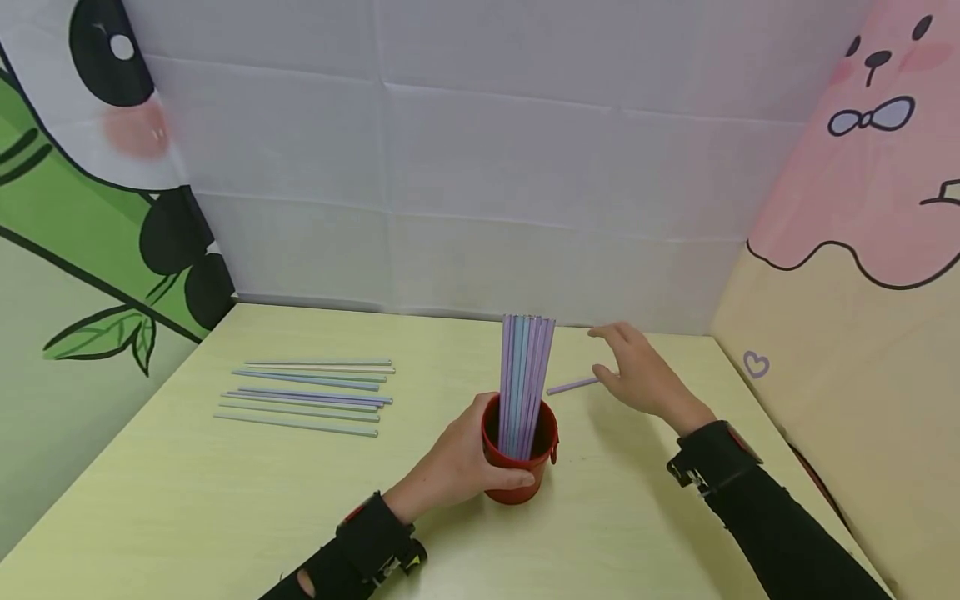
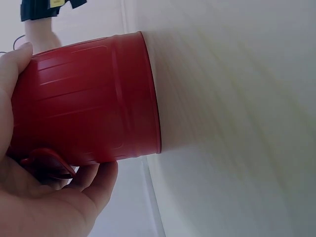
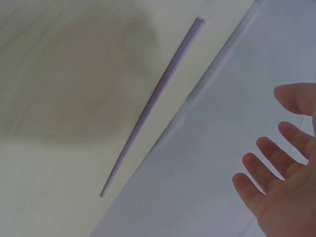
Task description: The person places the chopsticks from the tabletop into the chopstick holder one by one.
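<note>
My left hand is wrapped round a small red metal bucket, thumb across its front. In the left wrist view the fingers curl about the red bucket beside a folded handle loop. A bundle of purple and blue straws stands upright inside it, rising well above the rim. To the right, my right hand hovers with spread fingers over a single purple straw, partly hidden in the head view. The right wrist view shows that purple straw whole on the table, apart from the open fingers.
Several pale green, blue and purple straws lie roughly parallel on the left of the light yellow table. A white cloth backdrop rises behind the far edge. A pink printed panel borders the right.
</note>
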The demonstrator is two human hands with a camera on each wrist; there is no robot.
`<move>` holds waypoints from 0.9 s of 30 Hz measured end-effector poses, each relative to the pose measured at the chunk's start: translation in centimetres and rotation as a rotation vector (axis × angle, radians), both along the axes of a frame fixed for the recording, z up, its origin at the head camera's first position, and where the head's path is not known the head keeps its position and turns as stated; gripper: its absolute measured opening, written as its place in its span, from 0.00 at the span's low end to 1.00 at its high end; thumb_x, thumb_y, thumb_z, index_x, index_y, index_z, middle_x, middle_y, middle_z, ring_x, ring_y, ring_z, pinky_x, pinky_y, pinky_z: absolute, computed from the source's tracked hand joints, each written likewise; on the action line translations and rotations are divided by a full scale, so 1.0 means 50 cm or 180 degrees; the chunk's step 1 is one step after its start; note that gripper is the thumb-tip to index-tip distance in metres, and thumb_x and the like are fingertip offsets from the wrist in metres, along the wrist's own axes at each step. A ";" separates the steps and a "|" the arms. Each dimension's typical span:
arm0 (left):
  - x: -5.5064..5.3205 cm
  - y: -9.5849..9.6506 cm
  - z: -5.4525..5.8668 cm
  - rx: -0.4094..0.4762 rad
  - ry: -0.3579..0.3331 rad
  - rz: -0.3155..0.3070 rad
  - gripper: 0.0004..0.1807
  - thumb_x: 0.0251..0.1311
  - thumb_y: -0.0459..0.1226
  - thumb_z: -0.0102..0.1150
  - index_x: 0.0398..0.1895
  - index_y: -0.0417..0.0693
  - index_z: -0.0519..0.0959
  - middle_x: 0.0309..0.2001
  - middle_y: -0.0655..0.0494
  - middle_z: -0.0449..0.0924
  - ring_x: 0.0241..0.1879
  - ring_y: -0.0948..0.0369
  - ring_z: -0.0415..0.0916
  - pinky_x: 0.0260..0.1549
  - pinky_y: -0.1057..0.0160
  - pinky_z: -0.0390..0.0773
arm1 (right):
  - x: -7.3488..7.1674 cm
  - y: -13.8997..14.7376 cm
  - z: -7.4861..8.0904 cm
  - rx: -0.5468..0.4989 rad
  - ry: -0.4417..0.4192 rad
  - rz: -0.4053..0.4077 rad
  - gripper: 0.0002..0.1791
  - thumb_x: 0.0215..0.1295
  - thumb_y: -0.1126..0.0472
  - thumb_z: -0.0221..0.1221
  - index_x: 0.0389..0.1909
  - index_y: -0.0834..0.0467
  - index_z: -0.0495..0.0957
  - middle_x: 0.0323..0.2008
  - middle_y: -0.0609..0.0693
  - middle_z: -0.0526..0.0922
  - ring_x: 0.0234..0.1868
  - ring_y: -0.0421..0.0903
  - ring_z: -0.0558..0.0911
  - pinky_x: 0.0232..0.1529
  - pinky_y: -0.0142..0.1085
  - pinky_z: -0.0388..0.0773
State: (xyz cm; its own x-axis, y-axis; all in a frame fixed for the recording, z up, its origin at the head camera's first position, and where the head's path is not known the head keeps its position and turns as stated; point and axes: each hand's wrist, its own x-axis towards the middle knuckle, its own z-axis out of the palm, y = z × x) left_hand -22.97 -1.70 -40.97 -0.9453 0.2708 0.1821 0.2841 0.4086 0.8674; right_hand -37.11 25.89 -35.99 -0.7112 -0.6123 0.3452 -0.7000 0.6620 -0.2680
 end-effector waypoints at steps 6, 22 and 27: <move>-0.002 -0.001 -0.002 0.0011 0.0025 -0.0017 0.53 0.37 0.56 0.76 0.67 0.63 0.55 0.56 0.71 0.68 0.52 0.68 0.69 0.44 0.63 0.77 | -0.016 0.019 -0.051 0.0301 -0.0186 0.0047 0.29 0.62 0.61 0.61 0.64 0.61 0.65 0.59 0.59 0.68 0.58 0.59 0.67 0.55 0.56 0.69; -0.005 -0.003 -0.005 -0.0010 0.0033 -0.0015 0.54 0.36 0.57 0.76 0.67 0.62 0.55 0.56 0.71 0.68 0.52 0.68 0.69 0.45 0.63 0.76 | -0.025 0.014 -0.109 0.0702 -0.0421 -0.0002 0.32 0.63 0.61 0.60 0.66 0.65 0.62 0.64 0.66 0.64 0.64 0.63 0.62 0.63 0.57 0.60; -0.006 -0.005 -0.006 -0.0002 0.0022 -0.0016 0.54 0.37 0.57 0.76 0.67 0.62 0.54 0.56 0.71 0.67 0.52 0.68 0.69 0.44 0.63 0.77 | -0.028 0.009 -0.125 0.0862 -0.0389 0.0030 0.32 0.64 0.62 0.59 0.66 0.68 0.62 0.63 0.65 0.65 0.64 0.61 0.63 0.63 0.54 0.61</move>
State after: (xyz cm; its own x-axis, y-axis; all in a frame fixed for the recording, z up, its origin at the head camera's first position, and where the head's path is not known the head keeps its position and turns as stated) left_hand -23.25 -1.93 -41.25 -0.9426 0.2756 0.1886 0.2923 0.4077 0.8651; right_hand -38.53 26.34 -42.25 -0.7314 -0.6772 0.0805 -0.6798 0.7146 -0.1651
